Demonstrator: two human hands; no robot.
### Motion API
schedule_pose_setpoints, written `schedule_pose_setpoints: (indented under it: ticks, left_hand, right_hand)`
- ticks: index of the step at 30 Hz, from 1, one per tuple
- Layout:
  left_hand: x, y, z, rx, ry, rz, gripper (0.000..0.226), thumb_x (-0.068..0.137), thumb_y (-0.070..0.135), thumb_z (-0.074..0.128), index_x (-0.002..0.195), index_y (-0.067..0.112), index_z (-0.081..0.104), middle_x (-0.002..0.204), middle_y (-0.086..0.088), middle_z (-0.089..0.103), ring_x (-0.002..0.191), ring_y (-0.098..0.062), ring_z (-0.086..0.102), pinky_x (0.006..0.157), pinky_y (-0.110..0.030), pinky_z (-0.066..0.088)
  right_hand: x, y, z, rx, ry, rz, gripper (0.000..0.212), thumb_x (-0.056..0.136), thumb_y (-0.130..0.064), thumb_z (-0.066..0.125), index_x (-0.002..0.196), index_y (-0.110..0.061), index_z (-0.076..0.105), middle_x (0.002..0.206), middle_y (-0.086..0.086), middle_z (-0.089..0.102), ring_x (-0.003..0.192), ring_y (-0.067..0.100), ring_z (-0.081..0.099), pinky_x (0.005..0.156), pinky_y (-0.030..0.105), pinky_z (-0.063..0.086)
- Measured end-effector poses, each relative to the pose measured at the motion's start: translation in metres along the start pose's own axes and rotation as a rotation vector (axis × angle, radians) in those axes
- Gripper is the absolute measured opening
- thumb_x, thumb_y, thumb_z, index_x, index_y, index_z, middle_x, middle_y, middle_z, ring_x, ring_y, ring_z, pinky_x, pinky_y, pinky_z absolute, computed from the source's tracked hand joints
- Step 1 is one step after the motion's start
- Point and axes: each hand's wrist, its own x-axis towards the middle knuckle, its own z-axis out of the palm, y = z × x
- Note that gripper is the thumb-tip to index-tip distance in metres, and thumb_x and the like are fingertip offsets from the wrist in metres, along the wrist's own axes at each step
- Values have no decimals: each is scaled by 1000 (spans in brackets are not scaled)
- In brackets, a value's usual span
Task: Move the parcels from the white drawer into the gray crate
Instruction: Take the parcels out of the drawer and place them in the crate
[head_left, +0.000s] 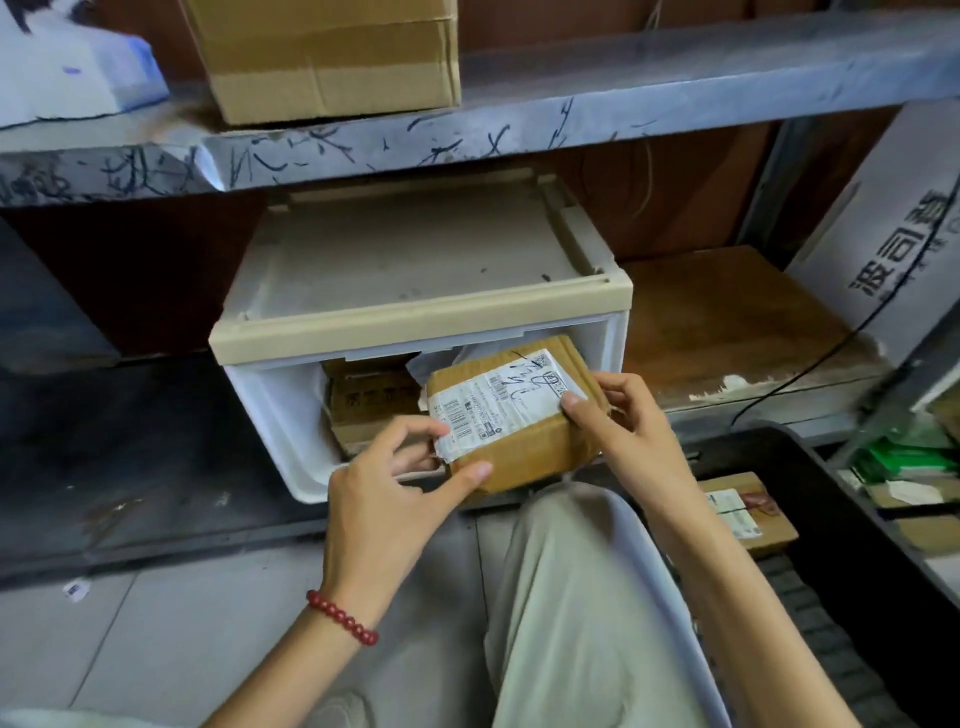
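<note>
Over the open front of the white drawer (270, 415) we've got a brown parcel (519, 431) up in the air, held between both hands. Our left hand (384, 499) pinches the near left corner, thumb on the side, fingers (415, 428) curled over the label. Our right hand (623, 421) grips the far right edge, thumb pressed on top. The parcel isn't over the gray crate (852, 561) yet; that sits low to our right. One labelled parcel (748, 514) lies in the crate already, so we reckon we're part-way through. At least one more box (369, 400) sits back inside the drawer, perhaps with others hidden behind it, so there's more lifting to come.
</note>
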Motion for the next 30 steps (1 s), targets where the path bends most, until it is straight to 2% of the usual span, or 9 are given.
schedule_pose_setpoints:
  ticks: [4,8,12,14,17,19,22,26,30]
  left_hand:
    - [12,21,38,-41,-101,45,40,62,36,84,96,30,65,99,19,69,87,9,66,67,-8,51]
    - [21,37,90,-71,-217,82,33,69,25,84,97,26,67,100,17,68,86,13,64,68,-4,48]
    - [32,37,143,-70,-395,23,45,71,25,84,110,27,62,110,11,68,95,5,64,71,1,44]
    - [38,31,166,-29,-499,-7,55,71,30,83,119,27,56,111,8,67,94,-1,64,75,-6,48]
    - [47,14,195,126,-651,-31,82,66,40,85,135,30,41,111,6,65,94,-7,63,83,-24,51]
    - [53,-2,210,215,-776,-56,107,60,46,86,146,30,26,118,3,62,100,-9,58,86,-24,46]
    - [60,-24,226,487,-981,-7,131,52,61,84,152,34,3,144,-3,38,128,-20,41,103,-32,39]
    - [59,-44,242,853,-1024,254,130,50,75,74,152,32,5,155,0,11,142,-22,16,113,-40,23]
    - [54,-60,256,954,-1045,406,122,57,72,73,151,28,9,153,4,23,137,-19,27,108,-40,25]
  right_hand:
    - [-2,-1,-46,29,75,14,35,87,-38,64,120,-31,55,117,-13,60,108,4,57,76,23,47]
    - [-1,13,-94,143,159,103,38,86,-42,65,123,-43,55,125,-7,58,112,16,59,81,42,58]
    - [-3,41,-132,163,279,176,35,86,-33,68,118,-39,54,125,0,57,110,18,61,79,38,58]
    - [-4,59,-146,176,316,204,36,86,-29,69,117,-36,55,125,3,57,110,18,61,81,39,57]
    - [-6,88,-157,180,349,258,32,86,-24,69,113,-37,56,123,3,59,108,18,62,78,37,56]
    - [-8,107,-160,218,363,299,30,88,-19,67,109,-37,57,119,1,61,103,18,63,74,34,56]
    - [-12,136,-158,242,344,378,30,88,-18,67,107,-39,58,110,0,65,98,20,64,74,35,56]
    - [-14,166,-150,306,325,487,31,89,-16,66,113,-34,59,112,7,66,90,18,65,67,30,54]
    - [-12,188,-142,300,350,557,41,86,-15,69,121,-31,55,114,7,67,100,21,66,84,40,55]
